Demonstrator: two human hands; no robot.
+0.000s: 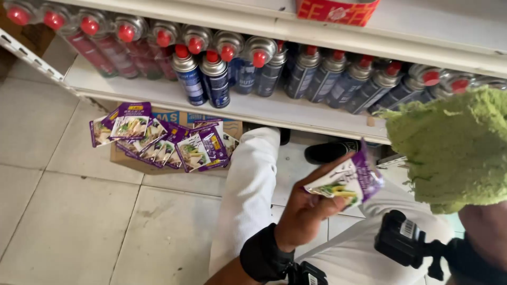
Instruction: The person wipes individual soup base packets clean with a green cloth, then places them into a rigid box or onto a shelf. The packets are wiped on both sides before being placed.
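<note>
Head view: risk first. The left hand (306, 211) pinches the purple sachet (348, 182) only at its lower edge, fingers closed on it, so it could slip and drop to the floor tiles (79, 221) below. The right hand (478, 232) is mostly hidden under a green cloth (454, 148); I cannot tell its grip. The cloth could brush the red-capped canisters (253, 68) on the shelf (274, 108) above. More sachets (158, 140) lie on cardboard (132, 161), well left of the left hand.

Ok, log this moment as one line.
left hand: holds purple sachet | right hand: holds green cloth | sachet pile on cardboard | spray cans on shelf
</note>
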